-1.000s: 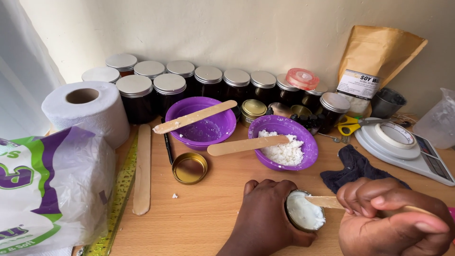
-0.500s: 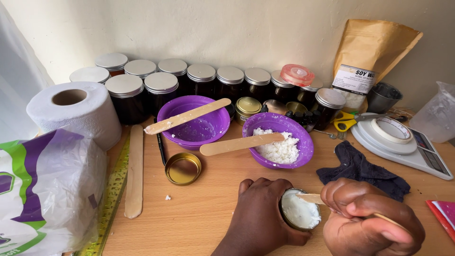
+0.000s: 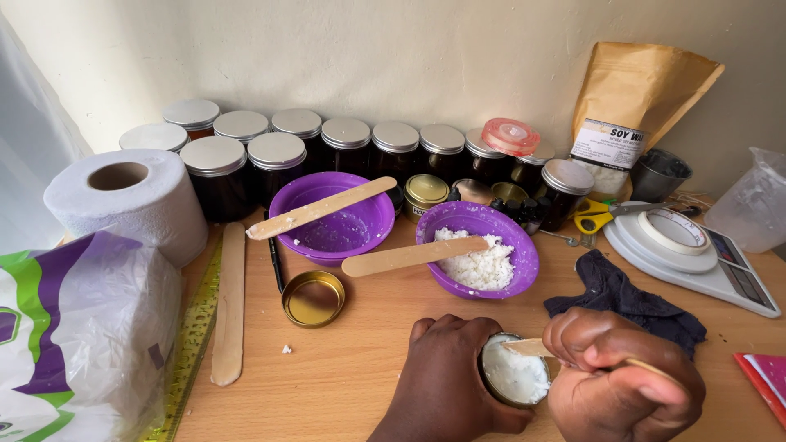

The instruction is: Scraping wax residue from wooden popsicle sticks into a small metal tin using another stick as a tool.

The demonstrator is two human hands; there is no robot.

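- A wooden tabletop [image 3: 368, 360] stands against a pale wall, with a row of dark lidded jars [image 3: 344, 147] along its back edge.
- The left hand [image 3: 446, 381] wraps a small round tin [image 3: 514, 378] at the front edge, fingers clenched around its side.
- The right hand [image 3: 622, 381] grasps a wooden stick [image 3: 528, 348], its tip resting on the white wax that fills the tin.
- Step in hand, as I judge it: pressing and levelling the wax.
- The next move calls for a steady tin and gentle strokes to avoid spilling.
- Behind sit a purple bowl of white flakes [image 3: 479, 250], an emptier purple bowl [image 3: 332, 217] and a gold lid [image 3: 313, 299]; a toilet roll [image 3: 131, 200] stands at the left edge.
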